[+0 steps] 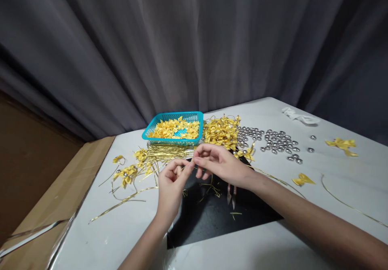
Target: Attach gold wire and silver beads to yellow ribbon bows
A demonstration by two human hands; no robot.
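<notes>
Above the black mat (209,225), my left hand (171,181) and my right hand (220,163) meet fingertip to fingertip. Both are closed in a pinch on a thin piece of gold wire, mostly hidden by the fingers. Under my hands, short gold wire scraps (214,189) lie on the mat. Small scissors or snips (232,197) rest there too, partly covered by my right hand. Just beyond my hands is a bundle of gold wires (166,152). A heap of yellow ribbon flowers (221,131) sits behind my right hand.
A blue basket (172,142) holds yellow ribbon pieces. Several silver beads (280,141) are spread to the right. Finished-looking yellow flowers on wire (125,175) lie left; loose yellow ribbons (341,144) and a white cloth (300,116) lie right. A cardboard box (81,173) adjoins the table.
</notes>
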